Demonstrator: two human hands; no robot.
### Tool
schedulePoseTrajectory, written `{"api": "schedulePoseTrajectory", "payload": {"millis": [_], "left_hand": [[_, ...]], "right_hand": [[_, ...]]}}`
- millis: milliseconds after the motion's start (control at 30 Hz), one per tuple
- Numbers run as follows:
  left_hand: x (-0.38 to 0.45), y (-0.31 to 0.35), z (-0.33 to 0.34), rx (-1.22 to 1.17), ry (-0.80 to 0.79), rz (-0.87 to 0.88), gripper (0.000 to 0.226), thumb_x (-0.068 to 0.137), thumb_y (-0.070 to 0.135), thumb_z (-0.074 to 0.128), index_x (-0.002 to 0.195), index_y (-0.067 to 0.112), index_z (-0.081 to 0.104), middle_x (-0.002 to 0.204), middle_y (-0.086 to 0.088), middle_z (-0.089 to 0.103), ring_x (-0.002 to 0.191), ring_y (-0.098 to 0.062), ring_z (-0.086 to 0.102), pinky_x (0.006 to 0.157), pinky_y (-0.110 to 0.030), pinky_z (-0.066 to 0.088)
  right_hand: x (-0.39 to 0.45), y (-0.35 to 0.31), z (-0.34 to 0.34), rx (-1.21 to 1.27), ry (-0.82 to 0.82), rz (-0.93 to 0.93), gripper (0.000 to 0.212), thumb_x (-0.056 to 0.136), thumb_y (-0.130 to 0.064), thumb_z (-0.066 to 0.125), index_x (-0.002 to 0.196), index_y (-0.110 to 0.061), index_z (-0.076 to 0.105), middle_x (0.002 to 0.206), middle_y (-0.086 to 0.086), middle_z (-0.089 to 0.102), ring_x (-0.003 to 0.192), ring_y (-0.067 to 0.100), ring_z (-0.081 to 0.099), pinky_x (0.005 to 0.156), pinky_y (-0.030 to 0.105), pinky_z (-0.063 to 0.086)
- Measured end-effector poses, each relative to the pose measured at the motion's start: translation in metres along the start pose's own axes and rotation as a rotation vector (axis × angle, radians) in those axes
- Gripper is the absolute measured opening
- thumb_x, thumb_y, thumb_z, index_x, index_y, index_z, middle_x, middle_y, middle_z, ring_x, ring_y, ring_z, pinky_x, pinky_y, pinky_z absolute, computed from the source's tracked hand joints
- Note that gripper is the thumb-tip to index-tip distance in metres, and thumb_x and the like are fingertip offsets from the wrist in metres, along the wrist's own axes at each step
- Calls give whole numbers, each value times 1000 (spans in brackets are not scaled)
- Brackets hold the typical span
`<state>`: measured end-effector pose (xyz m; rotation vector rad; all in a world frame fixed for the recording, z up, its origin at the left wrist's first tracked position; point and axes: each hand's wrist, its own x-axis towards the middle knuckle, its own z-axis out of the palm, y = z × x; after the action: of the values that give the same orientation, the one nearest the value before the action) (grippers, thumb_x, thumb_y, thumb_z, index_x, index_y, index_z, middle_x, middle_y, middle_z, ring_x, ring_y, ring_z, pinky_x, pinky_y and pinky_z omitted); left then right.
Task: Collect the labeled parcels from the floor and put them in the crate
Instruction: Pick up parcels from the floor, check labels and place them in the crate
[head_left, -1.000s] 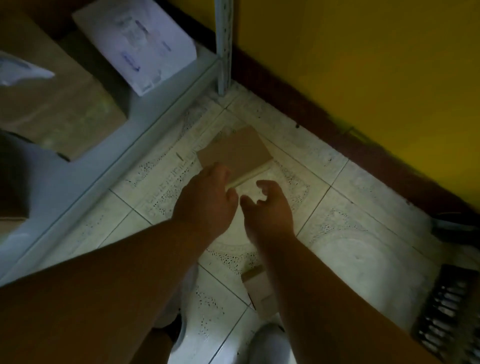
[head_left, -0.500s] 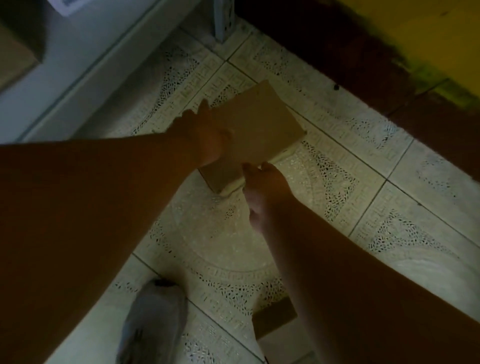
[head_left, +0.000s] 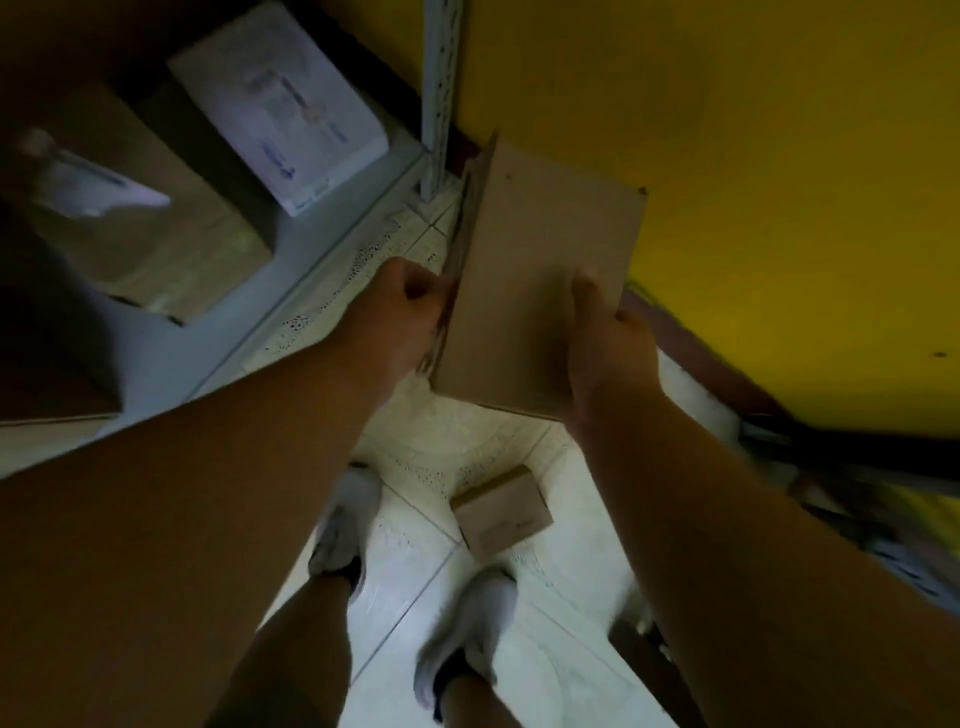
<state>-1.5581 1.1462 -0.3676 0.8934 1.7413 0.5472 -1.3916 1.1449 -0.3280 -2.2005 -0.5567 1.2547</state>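
Dim room with a yellow wall (head_left: 779, 182) and pale patterned floor tiles (head_left: 447, 447) — lighting is pretty bad. Compared with half a second back, the flat cardboard parcel (head_left: 535, 291) is off the tiles now and held up in the air in front of the wall, tilted, plain brown face toward the camera. Left hand (head_left: 400, 317) grips its left edge with fingers curled around it, right hand (head_left: 608, 343) clamps the lower right side, thumb lying on the face. Any label on it isn't visible from here. A second, smaller cardboard parcel (head_left: 501, 512) lies flat on the floor between the arms, just ahead of two white shoes (head_left: 467, 629). Off to the left there's a grey shelf (head_left: 218, 332) holding a white printed box (head_left: 280, 104) and a bigger brown box (head_left: 156, 218) — both blurry, print unreadable. Can't spot the crate for sure.
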Motion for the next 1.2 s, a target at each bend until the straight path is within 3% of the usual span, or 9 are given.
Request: {"api": "schedulePoseTrajectory", "payload": {"millis": [100,200,367,500,667,733,833,1033,1200], "left_hand": [[-78,84,-46,-250,-129,-5,86,70,76,64,137,26,47,133,-1,61,112,-21,62,92,-44,53],[-148,155,-85,-373,-334,38,121,40,86,72,142,26,48,127,1,67,112,-24,64,86,-43,57],[-213,223,-127,-680,-466,81,66,73,66,60,125,27,68,116,0,74,102,-22,72,73,-41,60],[-245,247,-163,-680,-448,176,47,97,50,50,120,16,72,124,-13,69,111,-30,67,89,-44,57],[-298,256,-171,-679,-430,273,48,101,49,38,123,17,65,117,-6,73,105,-21,70,77,-34,60],[-319,250,-167,-733,-360,278,51,97,53,45,129,17,64,123,-7,70,111,-24,68,85,-39,56],[-354,232,-160,-768,-189,281,46,92,57,55,116,23,74,117,-5,73,104,-21,71,78,-38,57],[-441,172,-130,-869,171,321,59,59,66,79,102,26,78,109,-9,75,97,-26,73,70,-38,59],[-529,107,-145,-985,395,243,72,49,57,89,107,16,75,106,-13,76,94,-31,74,66,-41,60]], "right_hand": [[-84,-70,-50,-8,16,-112,76,84,-69,60,139,-18,46,116,-5,59,101,19,58,89,45,50],[-157,-120,-87,6,15,-229,82,79,-74,59,139,-20,43,134,3,56,117,28,57,97,54,50],[-236,-160,-125,133,29,-495,83,90,-74,35,155,-23,28,154,6,40,140,28,40,113,55,35],[-277,-183,-146,415,-345,-378,87,80,-85,39,147,-30,47,146,2,54,136,25,49,113,54,37],[-305,-206,-189,316,-594,-488,52,104,-48,40,81,-30,83,84,-1,78,79,14,75,64,30,60],[-319,-215,-211,194,-623,-551,47,102,-48,48,76,-28,82,82,1,78,77,18,76,64,34,61],[-333,-220,-241,127,-691,-627,47,97,-53,51,112,-15,75,116,15,72,109,36,68,96,55,53],[-370,-173,-244,-10,-865,-649,81,68,-78,67,129,-25,64,120,4,72,110,28,69,95,52,54],[-417,-114,-218,-133,-825,-796,87,68,-91,37,130,-35,62,124,-4,68,113,22,64,102,49,48]]}}
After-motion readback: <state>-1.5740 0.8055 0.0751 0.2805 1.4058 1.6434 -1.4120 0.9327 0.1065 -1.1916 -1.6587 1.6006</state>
